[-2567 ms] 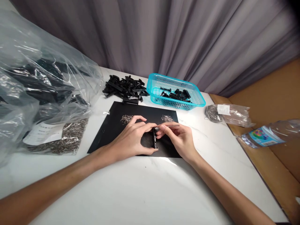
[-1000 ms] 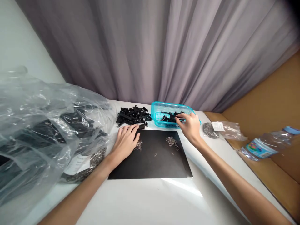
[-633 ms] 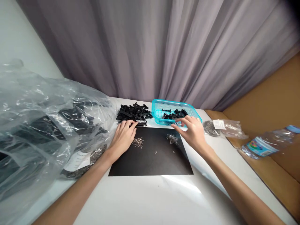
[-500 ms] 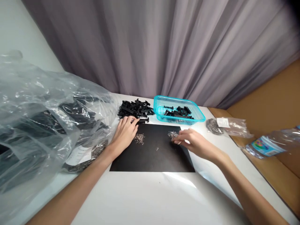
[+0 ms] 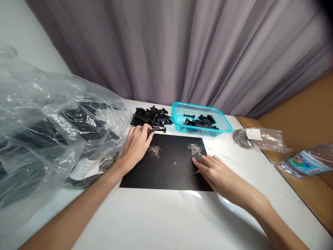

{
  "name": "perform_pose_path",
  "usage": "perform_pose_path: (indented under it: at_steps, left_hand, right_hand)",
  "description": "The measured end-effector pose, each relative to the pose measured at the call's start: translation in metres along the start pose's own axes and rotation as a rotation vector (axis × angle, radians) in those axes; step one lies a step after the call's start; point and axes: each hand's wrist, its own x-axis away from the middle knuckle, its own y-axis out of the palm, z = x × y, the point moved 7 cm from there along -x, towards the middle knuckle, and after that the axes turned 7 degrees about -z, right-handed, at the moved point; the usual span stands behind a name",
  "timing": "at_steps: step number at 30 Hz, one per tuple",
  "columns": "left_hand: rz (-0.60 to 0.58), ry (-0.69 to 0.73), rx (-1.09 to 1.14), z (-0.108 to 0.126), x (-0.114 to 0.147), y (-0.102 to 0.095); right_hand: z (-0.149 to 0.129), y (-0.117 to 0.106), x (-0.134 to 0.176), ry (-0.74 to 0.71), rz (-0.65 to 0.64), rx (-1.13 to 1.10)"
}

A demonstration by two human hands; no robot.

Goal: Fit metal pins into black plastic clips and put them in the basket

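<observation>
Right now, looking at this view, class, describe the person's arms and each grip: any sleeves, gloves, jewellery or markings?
The left arm and right arm are slim and bare, with no sleeve in view. The left grip and right grip are ungloved hands; no ring, watch or marking can be made out.

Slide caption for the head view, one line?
Left hand holds black part; right hand beside metal pieces on black mat.
</observation>
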Motion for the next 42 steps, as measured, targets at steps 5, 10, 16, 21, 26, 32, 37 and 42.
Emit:
perform_pose_path:
  at_steps: [5,10,16,21,26,32,37,42]
  left_hand:
    - [0.075,0.029,0.191,0.023,0.006,-0.016]
    - [-0.102,-0.039,0.675,0.053,0.018,-0.007]
    - [-0.367,-0.137,1.117,0.071,0.028,0.021]
    - [-0.394,-0.17,1.24,0.072,0.027,0.028]
    - [-0.456,-0.253,1.383,0.077,0.032,0.032]
    - [-0.589,-0.283,1.43,0.088,0.037,0.032]
    - [-0.619,-0.298,1.524,0.09,0.039,0.038]
    - [-0.591,-0.309,1.586,0.089,0.038,0.038]
  right_hand:
    - [0.005,-0.002,-0.009,0.038,0.086,-0.106]
    - [0.012,-0.007,-0.011,0.036,0.179,-0.278]
    - [0.013,-0.004,-0.014,0.056,0.251,-0.382]
    - [0.015,0.0,-0.016,0.084,0.251,-0.401]
    - [0.017,0.0,-0.017,0.071,0.208,-0.472]
    - [0.014,-0.008,-0.016,0.038,0.206,-0.583]
    - [0.023,-0.005,-0.016,0.112,0.189,-0.677]
    - [0.022,-0.006,-0.019,0.041,0.132,-0.835]
